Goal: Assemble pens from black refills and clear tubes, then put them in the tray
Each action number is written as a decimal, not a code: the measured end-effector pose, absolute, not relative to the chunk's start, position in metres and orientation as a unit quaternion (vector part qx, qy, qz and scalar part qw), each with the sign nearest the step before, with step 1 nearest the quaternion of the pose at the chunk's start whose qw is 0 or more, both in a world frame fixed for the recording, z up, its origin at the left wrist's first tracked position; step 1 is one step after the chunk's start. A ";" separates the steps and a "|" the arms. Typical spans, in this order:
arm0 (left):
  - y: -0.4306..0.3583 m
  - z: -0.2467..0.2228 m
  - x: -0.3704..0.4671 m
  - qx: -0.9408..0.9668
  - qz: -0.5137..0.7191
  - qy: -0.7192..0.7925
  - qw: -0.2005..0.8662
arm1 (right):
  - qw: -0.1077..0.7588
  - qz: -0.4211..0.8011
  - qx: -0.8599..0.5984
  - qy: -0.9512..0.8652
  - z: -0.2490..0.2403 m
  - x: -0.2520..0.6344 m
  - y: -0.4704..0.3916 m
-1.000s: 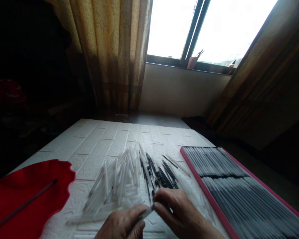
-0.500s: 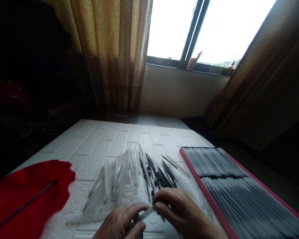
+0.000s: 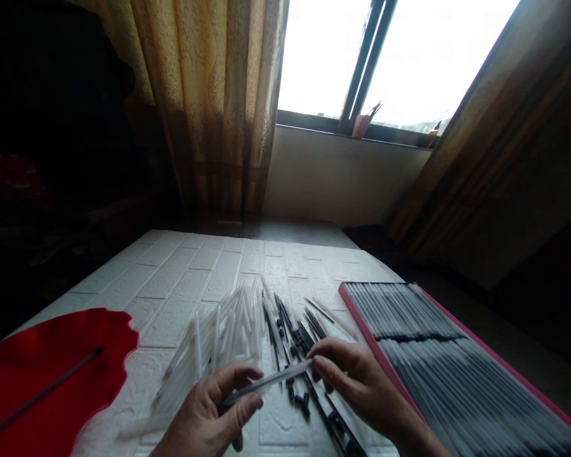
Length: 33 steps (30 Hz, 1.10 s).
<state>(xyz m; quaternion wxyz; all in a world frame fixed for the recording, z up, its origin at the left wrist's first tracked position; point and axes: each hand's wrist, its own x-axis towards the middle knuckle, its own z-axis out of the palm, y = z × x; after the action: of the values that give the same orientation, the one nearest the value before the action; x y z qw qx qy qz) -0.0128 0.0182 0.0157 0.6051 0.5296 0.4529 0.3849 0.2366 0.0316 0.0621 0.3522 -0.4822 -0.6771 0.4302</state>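
A translucent pen barrel (image 3: pixel 278 377) stretches slantwise between my two hands, above the table. My left hand (image 3: pixel 219 406) is closed around its lower left end, with the thumb below and the fingers above. At the upper right end, my right hand (image 3: pixel 349 374) pinches the tip between thumb and forefinger; whether a small part sits in that pinch is hidden. Beyond my left hand lies a heap of clear pen barrels (image 3: pixel 223 330). Between and behind the hands are thin black refills (image 3: pixel 309 327) and small black plugs (image 3: pixel 301 401).
To the right stands a pink-edged box (image 3: pixel 361 317) filled with rows of pens (image 3: pixel 457 374). A red scalloped tray (image 3: pixel 76 393) at the left holds one pen (image 3: pixel 42 397). The white brick-patterned tabletop (image 3: pixel 219 254) reaches back toward the curtain (image 3: pixel 209 114) and window.
My hands have moved apart, the right one up and rightward, the left one leftward. More of the pen barrel shows between them, and black plugs beneath have come into sight.
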 end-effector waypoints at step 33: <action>0.009 0.015 -0.011 0.581 0.331 0.433 0.605 | 0.110 0.220 -0.505 -0.827 0.045 0.221 0.028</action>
<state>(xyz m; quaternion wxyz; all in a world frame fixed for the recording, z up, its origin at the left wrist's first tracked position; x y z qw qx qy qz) -0.0114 0.0090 0.0151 0.6048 0.5807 0.4332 0.3306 0.2210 0.0279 0.0455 0.1099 -0.5052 -0.8273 0.2197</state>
